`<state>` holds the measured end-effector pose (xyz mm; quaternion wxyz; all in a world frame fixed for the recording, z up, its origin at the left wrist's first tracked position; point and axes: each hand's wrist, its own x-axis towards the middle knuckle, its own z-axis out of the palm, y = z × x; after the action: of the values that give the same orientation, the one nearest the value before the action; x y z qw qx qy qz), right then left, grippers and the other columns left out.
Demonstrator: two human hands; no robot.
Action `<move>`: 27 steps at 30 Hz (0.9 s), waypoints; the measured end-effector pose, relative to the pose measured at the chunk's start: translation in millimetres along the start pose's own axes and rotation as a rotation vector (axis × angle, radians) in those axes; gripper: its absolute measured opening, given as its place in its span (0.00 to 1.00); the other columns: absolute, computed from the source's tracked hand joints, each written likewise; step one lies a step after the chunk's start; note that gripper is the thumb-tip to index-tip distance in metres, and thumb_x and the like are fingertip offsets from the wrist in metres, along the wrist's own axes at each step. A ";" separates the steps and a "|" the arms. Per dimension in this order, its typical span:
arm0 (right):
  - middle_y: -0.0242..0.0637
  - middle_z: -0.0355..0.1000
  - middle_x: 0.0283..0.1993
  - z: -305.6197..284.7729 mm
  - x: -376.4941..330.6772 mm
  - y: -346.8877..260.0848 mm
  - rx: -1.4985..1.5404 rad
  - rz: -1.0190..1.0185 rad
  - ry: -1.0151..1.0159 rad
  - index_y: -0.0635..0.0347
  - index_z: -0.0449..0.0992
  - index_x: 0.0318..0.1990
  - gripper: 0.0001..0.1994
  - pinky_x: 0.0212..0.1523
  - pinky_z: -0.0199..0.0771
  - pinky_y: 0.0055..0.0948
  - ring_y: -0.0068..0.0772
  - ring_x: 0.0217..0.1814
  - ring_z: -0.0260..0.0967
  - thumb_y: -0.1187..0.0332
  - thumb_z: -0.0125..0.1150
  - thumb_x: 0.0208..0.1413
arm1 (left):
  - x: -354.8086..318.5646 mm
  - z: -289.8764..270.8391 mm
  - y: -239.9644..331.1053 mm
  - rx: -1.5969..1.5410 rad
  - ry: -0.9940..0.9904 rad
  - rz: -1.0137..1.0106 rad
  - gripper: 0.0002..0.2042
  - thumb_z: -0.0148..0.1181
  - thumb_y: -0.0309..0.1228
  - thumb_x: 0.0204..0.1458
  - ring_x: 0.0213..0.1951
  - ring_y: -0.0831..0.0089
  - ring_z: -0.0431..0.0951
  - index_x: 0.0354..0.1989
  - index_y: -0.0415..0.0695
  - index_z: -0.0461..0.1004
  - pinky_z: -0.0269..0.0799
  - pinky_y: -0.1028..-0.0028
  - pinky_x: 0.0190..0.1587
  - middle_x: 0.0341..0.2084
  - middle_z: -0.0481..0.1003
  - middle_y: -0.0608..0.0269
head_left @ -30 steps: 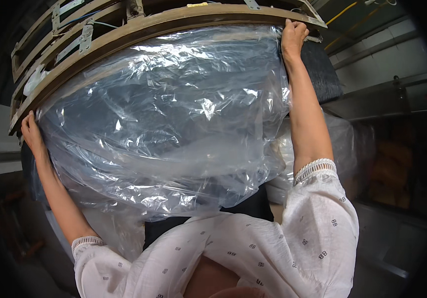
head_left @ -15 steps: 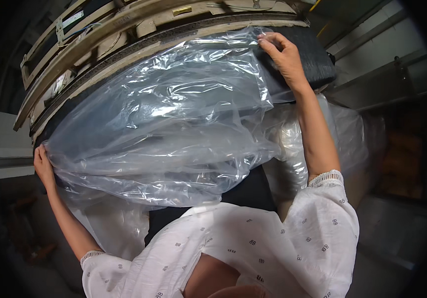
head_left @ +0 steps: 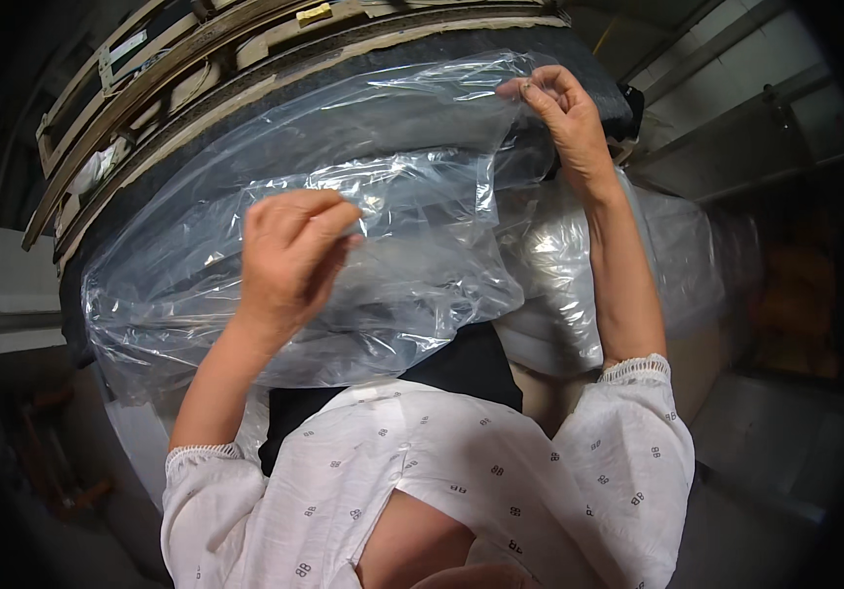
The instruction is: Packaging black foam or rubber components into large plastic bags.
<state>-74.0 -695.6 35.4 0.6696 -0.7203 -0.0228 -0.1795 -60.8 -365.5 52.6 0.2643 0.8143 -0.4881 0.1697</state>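
A large clear plastic sheet [head_left: 373,245] spreads in loose folds over a long dark padded surface [head_left: 147,231] and down in front of my lap. My right hand [head_left: 569,123] pinches the sheet's upper right edge between thumb and fingers. Above the middle-left of the sheet is my left hand [head_left: 294,250], its fingers curled in and nothing visible in them. The sheet's left end [head_left: 98,304] lies bunched at the padded surface's left corner, with no hand on it.
Behind the padded surface stands a wooden frame [head_left: 137,133] of slats and rails, with a small yellow piece [head_left: 314,14] on it. More clear plastic wrapping [head_left: 677,240] bulges at the right. Grey metal panels [head_left: 736,137] are farther right.
My left hand has let go of the sheet's left end and moved right, over the sheet. The right hand still pinches the upper right edge. The sheet has slackened and shifted slightly.
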 end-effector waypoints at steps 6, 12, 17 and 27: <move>0.38 0.74 0.40 -10.1 -11.8 -0.2 0.017 0.014 -0.005 0.55 0.66 0.39 0.05 0.53 0.59 0.24 0.23 0.45 0.66 0.68 0.53 0.57 | -8.0 49.7 59.2 -0.203 -0.274 0.160 0.18 0.60 0.36 0.45 0.41 0.65 0.71 0.44 0.42 0.70 0.61 0.69 0.45 0.36 0.73 0.62; 0.33 0.72 0.35 -4.6 -10.7 0.5 0.088 -0.068 -0.047 0.56 0.65 0.40 0.05 0.46 0.63 0.21 0.21 0.40 0.66 0.70 0.51 0.58 | -48.2 75.5 39.6 -0.278 -0.699 0.137 0.15 0.60 0.33 0.44 0.33 0.67 0.72 0.40 0.41 0.72 0.64 0.74 0.38 0.31 0.73 0.61; 0.22 0.62 0.30 0.7 -10.7 -11.9 0.075 0.011 0.060 0.56 0.64 0.42 0.05 0.26 0.53 0.10 0.10 0.28 0.55 0.71 0.49 0.60 | -91.5 -47.7 -19.3 -0.940 0.037 -0.493 0.10 0.53 0.32 0.53 0.29 0.77 0.71 0.41 0.43 0.72 0.67 0.77 0.29 0.33 0.72 0.63; 0.20 0.59 0.29 61.8 -30.9 -83.8 0.033 -0.100 -0.304 0.57 0.67 0.40 0.05 0.26 0.52 0.11 0.09 0.28 0.51 0.68 0.53 0.59 | -176.5 -241.6 -77.3 -0.175 1.018 -0.859 0.20 0.47 0.27 0.58 0.57 0.67 0.63 0.58 0.36 0.59 0.59 0.72 0.57 0.58 0.60 0.53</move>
<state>-111.6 -620.4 104.2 0.6605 -0.7260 -0.1627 -0.1013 -79.1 -67.4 131.7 0.5706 0.7301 0.0531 0.3722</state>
